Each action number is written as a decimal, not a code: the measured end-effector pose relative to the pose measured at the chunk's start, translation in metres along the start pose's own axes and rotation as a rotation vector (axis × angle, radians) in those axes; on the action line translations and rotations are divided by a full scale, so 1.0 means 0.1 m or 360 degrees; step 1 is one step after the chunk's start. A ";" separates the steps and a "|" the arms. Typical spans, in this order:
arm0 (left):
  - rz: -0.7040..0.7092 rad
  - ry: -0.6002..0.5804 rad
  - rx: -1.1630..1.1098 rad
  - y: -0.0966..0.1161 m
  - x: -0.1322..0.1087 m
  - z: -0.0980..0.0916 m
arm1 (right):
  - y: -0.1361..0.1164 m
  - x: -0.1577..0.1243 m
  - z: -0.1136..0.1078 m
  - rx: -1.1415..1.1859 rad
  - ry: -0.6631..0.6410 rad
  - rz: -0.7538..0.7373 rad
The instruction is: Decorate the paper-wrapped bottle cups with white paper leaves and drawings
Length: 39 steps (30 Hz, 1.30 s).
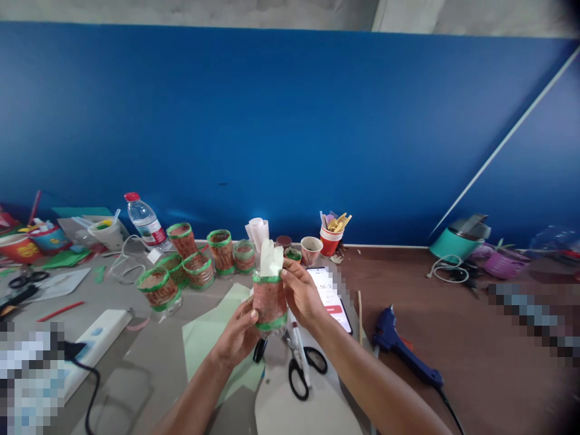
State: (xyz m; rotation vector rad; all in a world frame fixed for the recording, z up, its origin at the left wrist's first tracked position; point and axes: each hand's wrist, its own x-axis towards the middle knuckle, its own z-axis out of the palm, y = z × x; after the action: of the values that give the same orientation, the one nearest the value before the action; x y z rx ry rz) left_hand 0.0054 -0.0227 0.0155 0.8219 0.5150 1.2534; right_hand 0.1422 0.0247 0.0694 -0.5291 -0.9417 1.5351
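Note:
My left hand (240, 332) is closed around the lower left side of a cut bottle cup (270, 302), covered reddish brown with green bands at its rim and base. Its clear bottom shows below the lower band. A pale cut paper piece (270, 261) with finger-like tips stands up at the cup's rim. My right hand (306, 293) pinches at the rim's right side, against the edge of that paper. Black-handled scissors (299, 379) and a white pen (301, 353) lie under the hands. Behind the cup, green paper (203, 329) is partly covered.
Several similar cups (199, 270) stand at the back left beside a water bottle (145, 222). A phone (333, 308) lies right of my hands. Farther right is a blue glue gun (405, 350) with its cord. A power strip (97, 341) lies left; a utensil cup (330, 241) stands behind.

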 end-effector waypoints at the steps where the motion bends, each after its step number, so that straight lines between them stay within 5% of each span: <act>1: -0.0010 0.0000 -0.0002 0.00 0.00 -0.01 | 0.00 0.00 0.00 -0.0008 -0.0006 0.0011; 29: -0.0004 0.0017 0.0122 0.02 0.04 0.07 | -0.03 0.04 -0.07 -0.0063 -0.0011 -0.0067; 31: 0.0142 0.0182 0.0247 -0.02 0.07 0.04 | 0.02 0.07 -0.12 -0.0043 0.0117 -0.0041; 34: 0.0499 0.0679 0.0703 -0.07 0.11 -0.05 | 0.04 0.10 -0.20 0.0007 0.0302 0.0068; 39: 0.0818 0.1031 0.1358 -0.08 0.12 -0.15 | 0.03 0.02 -0.12 -0.0291 -0.0072 0.0251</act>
State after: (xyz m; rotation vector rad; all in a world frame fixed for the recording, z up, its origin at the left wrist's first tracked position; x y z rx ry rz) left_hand 0.0027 -0.0078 0.0013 1.3024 1.4966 1.8088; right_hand 0.1493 0.0302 0.0610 -0.7156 -1.1032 1.6159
